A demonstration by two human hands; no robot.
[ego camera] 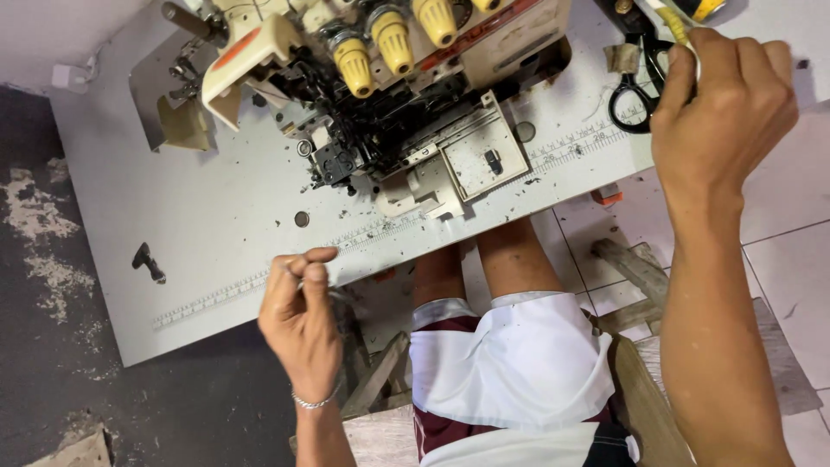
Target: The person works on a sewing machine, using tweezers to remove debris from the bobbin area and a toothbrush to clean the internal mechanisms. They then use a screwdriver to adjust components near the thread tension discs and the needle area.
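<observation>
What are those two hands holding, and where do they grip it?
The left hand pinches something thin between thumb and forefinger; what it is cannot be told. The right hand is closed around a narrow yellow-and-white piece beside the black scissors, gripping its lower end.

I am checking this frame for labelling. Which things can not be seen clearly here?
- Head view: what the left hand pinches is too small to tell.
- The right hand covers its own grip; a yellow-white strip runs off the top edge.
- The sewing machine is cut off at the top.
</observation>
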